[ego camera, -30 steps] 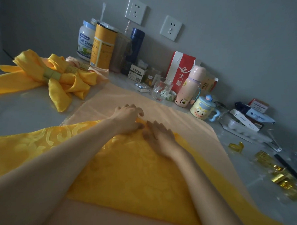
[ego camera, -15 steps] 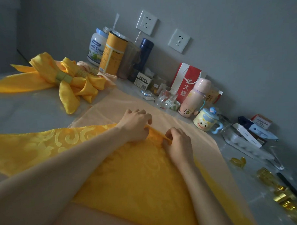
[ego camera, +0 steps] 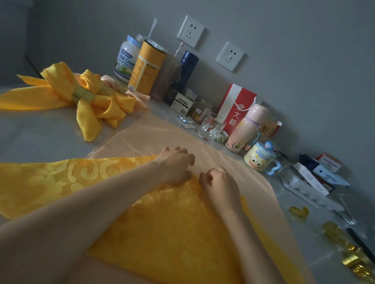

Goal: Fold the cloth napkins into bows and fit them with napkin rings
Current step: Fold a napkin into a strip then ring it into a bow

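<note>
Grey wall [ego camera: 291, 60] with white sockets [ego camera: 190, 31], glossy pale tabletop [ego camera: 33, 140]. Yellow patterned cloth napkin [ego camera: 168, 236] lies flat on peach cloth [ego camera: 161, 132]. Our left hand [ego camera: 175, 167] and right hand [ego camera: 221, 185] curl at its far corner, can't tell if pinching. Finished yellow bow [ego camera: 88, 96] far left.

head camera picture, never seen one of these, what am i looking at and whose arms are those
There is no machine here: a person wears one camera on the head, looking forward and down, so the arms are their own. The left hand and right hand sit with curled fingers at the far corner of a yellow napkin, spread over a peach cloth on the table. Whether they pinch it is not clear. Far left lies a finished yellow bow with its ring; gold napkin rings wait at right.
</note>
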